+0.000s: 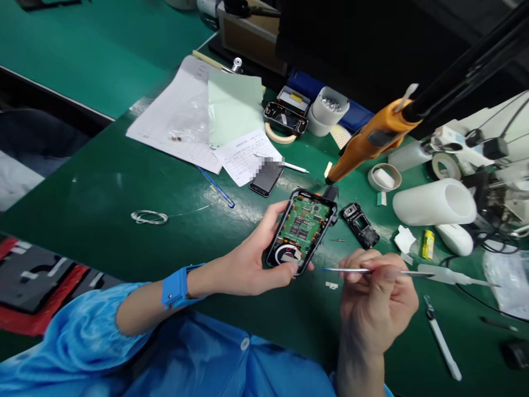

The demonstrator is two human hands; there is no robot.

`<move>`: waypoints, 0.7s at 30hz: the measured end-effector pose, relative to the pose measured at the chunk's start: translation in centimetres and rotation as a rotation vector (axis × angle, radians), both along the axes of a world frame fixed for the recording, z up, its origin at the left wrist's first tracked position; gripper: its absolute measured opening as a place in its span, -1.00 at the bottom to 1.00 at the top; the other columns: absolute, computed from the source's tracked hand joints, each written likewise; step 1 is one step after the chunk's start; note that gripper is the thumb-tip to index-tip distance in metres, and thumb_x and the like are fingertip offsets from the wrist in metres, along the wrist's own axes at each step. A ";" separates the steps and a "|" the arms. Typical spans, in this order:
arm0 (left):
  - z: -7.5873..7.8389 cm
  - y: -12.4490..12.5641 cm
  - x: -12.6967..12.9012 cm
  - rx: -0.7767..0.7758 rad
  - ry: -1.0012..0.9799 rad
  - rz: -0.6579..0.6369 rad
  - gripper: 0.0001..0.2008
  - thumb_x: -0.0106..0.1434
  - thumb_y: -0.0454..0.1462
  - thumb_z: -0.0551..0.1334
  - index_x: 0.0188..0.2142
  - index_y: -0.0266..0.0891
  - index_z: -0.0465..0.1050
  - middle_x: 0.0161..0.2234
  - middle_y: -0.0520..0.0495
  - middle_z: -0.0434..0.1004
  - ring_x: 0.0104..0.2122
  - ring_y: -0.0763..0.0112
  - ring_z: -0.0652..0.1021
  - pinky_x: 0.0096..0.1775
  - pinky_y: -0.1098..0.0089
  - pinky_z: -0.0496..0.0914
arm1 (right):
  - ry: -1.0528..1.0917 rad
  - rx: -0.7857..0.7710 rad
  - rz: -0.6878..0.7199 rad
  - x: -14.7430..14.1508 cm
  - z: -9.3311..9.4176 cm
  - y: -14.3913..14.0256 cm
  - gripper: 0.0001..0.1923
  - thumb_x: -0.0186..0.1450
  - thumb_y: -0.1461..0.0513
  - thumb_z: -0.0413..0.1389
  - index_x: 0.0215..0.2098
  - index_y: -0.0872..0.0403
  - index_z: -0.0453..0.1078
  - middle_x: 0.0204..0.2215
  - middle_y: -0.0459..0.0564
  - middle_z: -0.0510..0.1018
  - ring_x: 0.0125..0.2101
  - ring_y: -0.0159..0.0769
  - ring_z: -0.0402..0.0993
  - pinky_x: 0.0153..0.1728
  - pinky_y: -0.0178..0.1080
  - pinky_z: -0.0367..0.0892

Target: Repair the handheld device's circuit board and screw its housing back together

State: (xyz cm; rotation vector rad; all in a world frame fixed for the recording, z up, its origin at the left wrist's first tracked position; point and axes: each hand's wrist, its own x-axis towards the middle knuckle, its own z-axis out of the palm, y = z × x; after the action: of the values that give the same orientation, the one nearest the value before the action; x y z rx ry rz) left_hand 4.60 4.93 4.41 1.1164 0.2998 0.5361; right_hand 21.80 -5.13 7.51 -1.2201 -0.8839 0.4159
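Two bare hands work over a green tabletop (198, 237), and much of the grip is out of sight: most of the left hand's (243, 264) fingers pass beneath an opened handheld device (303, 227), with one fingertip showing past its near right corner. The thumb covers part of the device's near end, beside a round black-and-white component (286, 253). Pixelation masks the far end of a dark smartphone (268, 179). Whether the orange electric screwdriver (372, 140) touches the dark part at the device's far right corner, I cannot tell. A black object (514, 353) at the near right is cut off by the picture's border.

The left hand is closed around the device's near left side, tilting its green circuit board upward at mid-scene. The right hand (378, 300) pinches a slim metal tool (355, 271) between thumb and fingers, its tip pointing left, just beside the device but apart from it; whether the tool is tweezers is unclear.

The table's left edge runs diagonally; the blue-clothed body hides much of the near edge. Open room lies left of the device, toward a wire coil (149, 216). To the right, a black plastic housing (360, 225) narrows the space.
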 end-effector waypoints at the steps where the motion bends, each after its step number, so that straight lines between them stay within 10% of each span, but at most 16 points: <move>1: 0.0 0.0 0.0 -0.024 -0.011 0.000 -0.21 0.46 -0.28 0.38 0.46 -0.02 -0.08 0.01 -0.17 0.59 -0.10 0.15 0.76 -0.21 0.32 0.64 | -0.012 0.024 -0.042 0.3 0.0 -0.2 -0.65 0.53 0.06 0.33 -0.35 0.07 0.53 -0.61 -0.20 0.45 -0.57 -0.42 0.43 -0.53 -0.36 0.36; 6: -0.1 -0.2 0.3 -0.079 -0.038 0.051 -0.33 0.48 -0.29 0.36 0.41 -0.02 0.03 0.02 -0.14 0.57 -0.12 0.18 0.78 -0.21 0.35 0.67 | 0.037 -0.012 -0.315 2.6 -1.7 -1.4 -0.52 0.41 -0.11 0.42 -0.40 0.06 0.47 -0.58 -0.22 0.46 -0.58 -0.44 0.43 -0.51 -0.36 0.40; 13: -0.5 0.1 0.5 -0.077 0.013 0.166 -0.37 0.48 -0.25 0.36 0.37 -0.05 0.07 -0.02 -0.14 0.62 -0.22 0.21 0.77 -0.32 0.38 0.64 | -0.252 -0.484 -0.457 6.0 -5.1 -4.4 -0.31 0.23 -0.36 0.39 -0.38 0.10 0.57 -0.50 -0.04 0.64 -0.52 -0.26 0.59 -0.42 -0.20 0.52; 21: -0.1 0.0 0.6 -0.068 0.024 0.173 -0.38 0.46 -0.24 0.35 0.36 -0.09 0.07 0.09 -0.23 0.65 -0.25 0.23 0.79 -0.22 0.27 0.69 | -0.296 -0.294 -0.446 5.4 -3.2 -4.9 -0.44 0.50 -0.21 0.22 -0.40 0.05 0.45 -0.48 -0.10 0.60 -0.46 -0.31 0.56 -0.35 -0.25 0.45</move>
State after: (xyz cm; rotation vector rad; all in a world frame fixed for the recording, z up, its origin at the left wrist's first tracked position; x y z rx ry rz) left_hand 5.21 4.96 4.29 1.0376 0.4352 0.6610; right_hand 27.17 -10.01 4.31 -1.7340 -0.7836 0.0016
